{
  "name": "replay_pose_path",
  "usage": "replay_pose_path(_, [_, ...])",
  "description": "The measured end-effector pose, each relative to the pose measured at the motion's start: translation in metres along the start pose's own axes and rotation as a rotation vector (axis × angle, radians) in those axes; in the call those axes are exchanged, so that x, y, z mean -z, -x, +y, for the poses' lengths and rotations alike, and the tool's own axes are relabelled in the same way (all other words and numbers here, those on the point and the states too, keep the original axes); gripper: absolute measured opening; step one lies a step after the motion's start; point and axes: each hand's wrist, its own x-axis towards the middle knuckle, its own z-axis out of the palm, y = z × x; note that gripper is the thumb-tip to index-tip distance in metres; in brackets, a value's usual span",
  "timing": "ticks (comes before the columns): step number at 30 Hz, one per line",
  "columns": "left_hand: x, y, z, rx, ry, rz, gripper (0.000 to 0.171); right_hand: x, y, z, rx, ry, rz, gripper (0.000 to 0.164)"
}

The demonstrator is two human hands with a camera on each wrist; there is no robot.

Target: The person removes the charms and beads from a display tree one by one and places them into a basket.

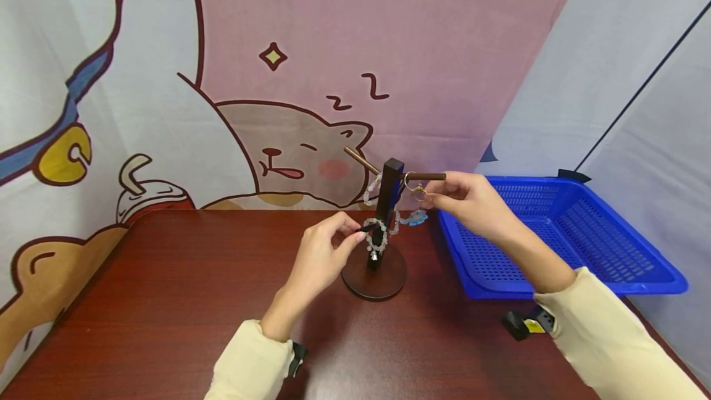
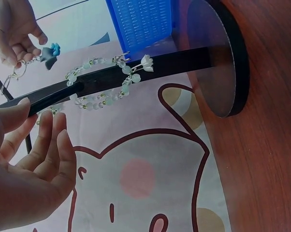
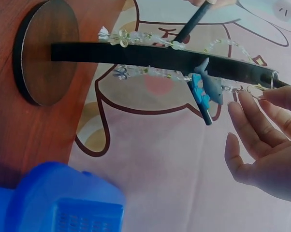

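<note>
A dark wooden stand (image 1: 392, 181) with a round base (image 1: 374, 279) and several pegs stands upright on the table. My left hand (image 1: 328, 249) pinches the tip of its front peg (image 2: 53, 99) between thumb and finger. A pale beaded bracelet (image 1: 379, 242) with a white flower charm (image 2: 146, 63) hangs round that peg. My right hand (image 1: 469, 202), beside the upper right peg (image 1: 430, 176), pinches the metal rings of a keychain (image 3: 255, 91). One ring (image 1: 409, 179) loops round that peg. Below dangles the keychain's grey-and-blue dolphin-like charm (image 3: 210, 87).
Another beaded strand (image 1: 371, 191) hangs by the upper left peg (image 1: 361, 160). A blue plastic basket (image 1: 466, 276) sits to the right, under my right forearm. A cartoon-printed cloth (image 1: 444, 48) backs the reddish-brown table (image 1: 194, 301).
</note>
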Motion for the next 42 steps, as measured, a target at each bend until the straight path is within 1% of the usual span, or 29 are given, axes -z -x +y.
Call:
replay_pose_path(5, [0.000,0.000,-0.001,0.000,0.015,-0.004,0.007,0.009,0.004,-0.004,0.026,0.018,0.025,0.011])
replay_pose_path(10, [0.000,0.000,-0.002,0.002,0.021,-0.002,0.007,0.018,0.007,-0.008,0.054,0.002,0.040,0.010])
replay_pose_path(18, [0.000,0.000,-0.002,0.011,0.018,-0.006,0.007,0.033,0.013,-0.014,0.057,-0.001,0.069,0.008])
replay_pose_path(23, [0.000,0.001,-0.001,0.015,0.019,-0.007,0.007,0.042,0.016,-0.015,0.072,0.023,0.080,0.006])
replay_pose_path(29, [-0.001,0.001,-0.002,0.010,0.015,-0.002,0.007,0.049,0.021,-0.014,0.053,0.070,0.110,0.009])
replay_pose_path(35, [-0.001,0.001,-0.002,0.012,0.010,0.002,0.007,0.055,0.030,-0.010,0.023,0.117,0.114,0.012])
replay_pose_path(39, [-0.001,0.001,-0.002,0.013,0.008,0.002,0.007,0.058,0.037,-0.004,0.005,0.146,0.107,0.010])
replay_pose_path(42, [-0.001,0.001,-0.003,0.016,0.009,0.001,0.007,0.059,0.043,0.003,0.005,0.166,0.081,0.010])
